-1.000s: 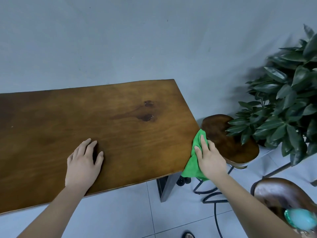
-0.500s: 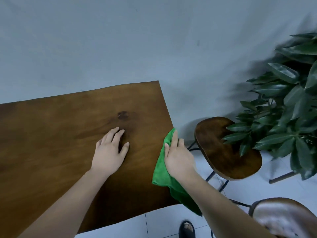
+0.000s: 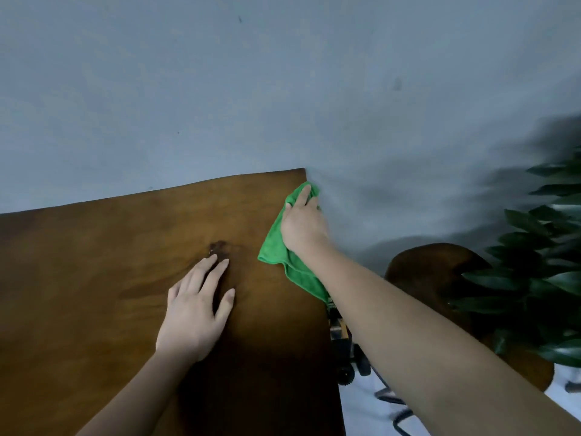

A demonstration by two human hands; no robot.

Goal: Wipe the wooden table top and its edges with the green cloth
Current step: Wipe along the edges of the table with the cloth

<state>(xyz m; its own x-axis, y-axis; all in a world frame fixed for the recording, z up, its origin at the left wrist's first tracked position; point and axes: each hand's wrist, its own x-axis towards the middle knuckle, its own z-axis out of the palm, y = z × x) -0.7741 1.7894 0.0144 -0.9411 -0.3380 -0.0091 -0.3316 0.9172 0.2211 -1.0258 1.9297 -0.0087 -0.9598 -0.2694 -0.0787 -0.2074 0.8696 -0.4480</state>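
Observation:
The wooden table top (image 3: 94,262) fills the lower left, its far edge against the grey wall. My right hand (image 3: 303,225) presses the green cloth (image 3: 276,243) onto the table's right edge, close to the far right corner. The cloth drapes over that edge and part hangs under my forearm. My left hand (image 3: 196,313) lies flat on the table top, fingers spread, just below a dark knot (image 3: 220,248) in the wood.
A dark wooden stool (image 3: 440,278) stands right of the table, partly behind my right arm. A leafy plant (image 3: 550,278) crowds the right side. The grey wall (image 3: 283,89) runs directly behind the table. Black wheels and metal legs (image 3: 352,369) show below the table's right edge.
My right hand has slid the cloth along the right edge away from me, toward the far corner. My left hand shifted forward and right on the top. The view moved closer.

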